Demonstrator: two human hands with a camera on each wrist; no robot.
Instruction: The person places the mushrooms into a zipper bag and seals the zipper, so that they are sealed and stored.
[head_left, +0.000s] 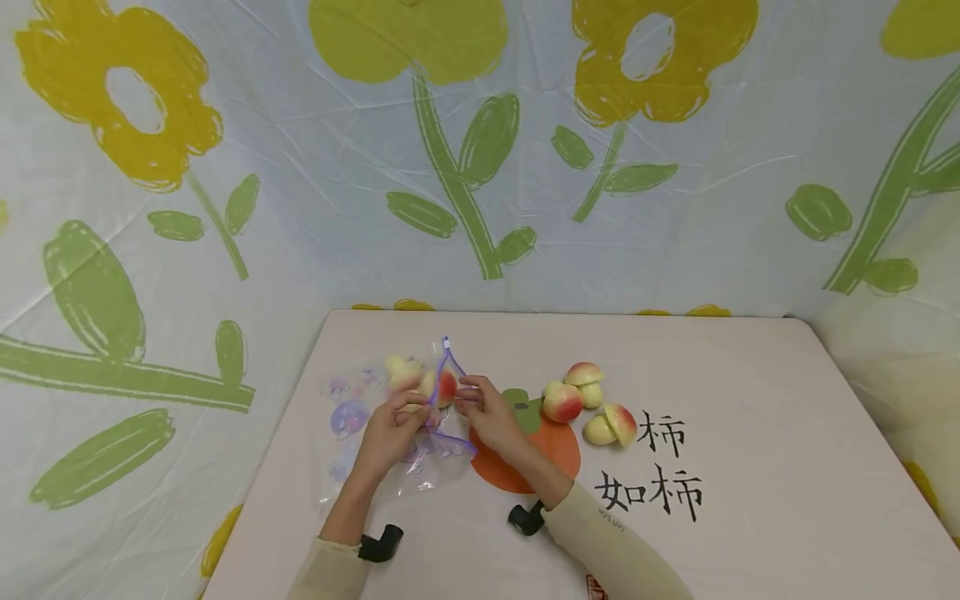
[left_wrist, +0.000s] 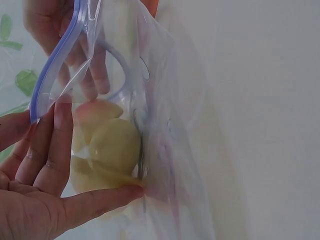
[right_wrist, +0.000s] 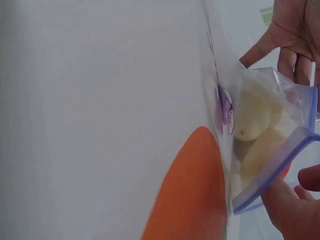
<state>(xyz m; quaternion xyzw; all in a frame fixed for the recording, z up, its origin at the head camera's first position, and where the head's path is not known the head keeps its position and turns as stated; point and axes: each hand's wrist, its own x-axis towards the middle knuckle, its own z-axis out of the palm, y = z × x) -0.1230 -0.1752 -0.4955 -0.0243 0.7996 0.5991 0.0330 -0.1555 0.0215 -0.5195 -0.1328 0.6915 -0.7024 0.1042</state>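
A clear zip bag (head_left: pixel 420 475) with a purple zip strip and purple prints lies on the left of the table, its mouth apart. Several red-and-yellow toy mushrooms (left_wrist: pixel 115 145) sit inside it. My left hand (head_left: pixel 393 429) pinches the far side of the bag's mouth, the thumb (left_wrist: pixel 110 200) lying along the plastic. At the other side of the mouth is my right hand (head_left: pixel 491 417), its fingers extended by the zip strip (right_wrist: pixel 275 170), with nothing seen in its grasp. To its right, 3 more toy mushrooms (head_left: pixel 583 383) lie loose on the table.
The pale table mat (head_left: pixel 750 400) bears an orange persimmon print (head_left: pixel 525 458) and black characters (head_left: pixel 671 492). A flower-print curtain (head_left: pixel 315 208) hangs behind and on both sides. Black wrist mounts (head_left: pixel 382 543) sit at my sleeves.
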